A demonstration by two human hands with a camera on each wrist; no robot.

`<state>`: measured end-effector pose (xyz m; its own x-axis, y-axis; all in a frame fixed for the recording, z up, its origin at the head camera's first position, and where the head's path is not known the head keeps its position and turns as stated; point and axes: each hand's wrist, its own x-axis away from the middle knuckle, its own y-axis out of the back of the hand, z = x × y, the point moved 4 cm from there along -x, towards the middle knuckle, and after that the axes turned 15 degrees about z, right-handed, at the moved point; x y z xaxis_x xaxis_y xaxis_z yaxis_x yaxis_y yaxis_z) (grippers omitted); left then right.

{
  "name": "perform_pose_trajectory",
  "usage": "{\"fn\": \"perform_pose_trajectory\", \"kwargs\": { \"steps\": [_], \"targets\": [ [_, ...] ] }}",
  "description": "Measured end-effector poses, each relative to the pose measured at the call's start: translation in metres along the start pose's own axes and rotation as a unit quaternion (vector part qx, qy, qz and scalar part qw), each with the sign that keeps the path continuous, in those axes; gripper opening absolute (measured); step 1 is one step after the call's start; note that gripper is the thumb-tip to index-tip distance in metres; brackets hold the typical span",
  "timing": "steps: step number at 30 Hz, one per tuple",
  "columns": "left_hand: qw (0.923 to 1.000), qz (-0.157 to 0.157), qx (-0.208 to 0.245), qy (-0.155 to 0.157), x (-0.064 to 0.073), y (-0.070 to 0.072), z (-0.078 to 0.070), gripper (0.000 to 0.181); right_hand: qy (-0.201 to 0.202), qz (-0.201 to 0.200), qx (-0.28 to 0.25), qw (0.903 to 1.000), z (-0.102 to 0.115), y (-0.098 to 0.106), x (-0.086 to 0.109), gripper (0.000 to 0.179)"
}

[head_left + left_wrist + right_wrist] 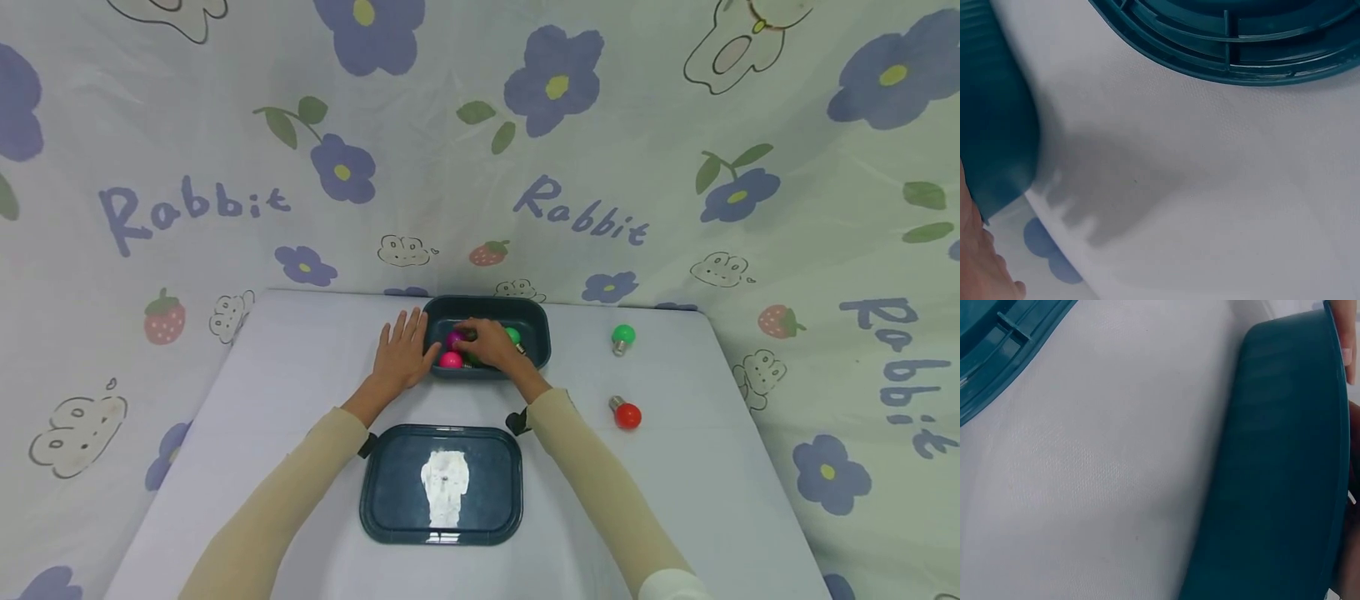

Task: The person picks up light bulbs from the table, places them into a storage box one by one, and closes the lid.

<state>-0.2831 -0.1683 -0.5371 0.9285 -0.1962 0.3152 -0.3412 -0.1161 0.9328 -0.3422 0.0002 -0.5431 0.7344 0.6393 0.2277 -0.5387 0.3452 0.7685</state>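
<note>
In the head view my right hand point(489, 342) reaches down into a dark teal bin point(543, 333), its thumb and fingers around a purple light bulb point(454, 339). A pink bulb point(451, 360) lies just in front of it, and a green bulb point(513, 335) lies to the right behind the hand. The hand hides part of the bin's contents. My left hand point(403, 354) rests against the bin's left side with its fingers stretched out. The left wrist view catches only the edge of that hand point(982, 256) beside the bin wall point(997, 119).
A dark teal lid point(487, 492) lies on the white table in front of the bin. To the right of the bin are a green bulb point(623, 335) and, closer, a red bulb point(627, 416). A patterned cloth point(420, 150) hangs behind the table.
</note>
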Motion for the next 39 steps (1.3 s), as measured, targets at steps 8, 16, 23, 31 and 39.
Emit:
{"fn": "perform_pose_trajectory", "kwargs": {
  "steps": [8, 16, 23, 31, 39],
  "targets": [
    [1.0000, 0.004, -0.002, 0.002, 0.000, 0.001, 0.000, 0.073, 0.040, -0.055, -0.031, 0.9972, 0.002, 0.014, 0.015, 0.034],
    [1.0000, 0.007, 0.002, 0.003, 0.001, 0.002, -0.001, 0.073, 0.073, -0.096, -0.077, 0.9897, -0.006, 0.028, 0.038, 0.033],
    [0.9999, 0.011, 0.007, 0.004, 0.002, 0.000, -0.001, 0.074, 0.070, -0.122, -0.096, 0.9854, -0.017, 0.041, 0.066, 0.035],
    [0.9999, 0.014, 0.009, 0.002, 0.001, 0.002, 0.000, 0.073, 0.053, -0.156, -0.113, 0.9798, -0.034, 0.060, 0.105, 0.035],
    [0.9998, 0.015, 0.010, 0.003, 0.001, 0.001, -0.001, 0.074, 0.023, -0.175, -0.134, 0.9751, -0.059, 0.065, 0.146, 0.036]
  ]
}}
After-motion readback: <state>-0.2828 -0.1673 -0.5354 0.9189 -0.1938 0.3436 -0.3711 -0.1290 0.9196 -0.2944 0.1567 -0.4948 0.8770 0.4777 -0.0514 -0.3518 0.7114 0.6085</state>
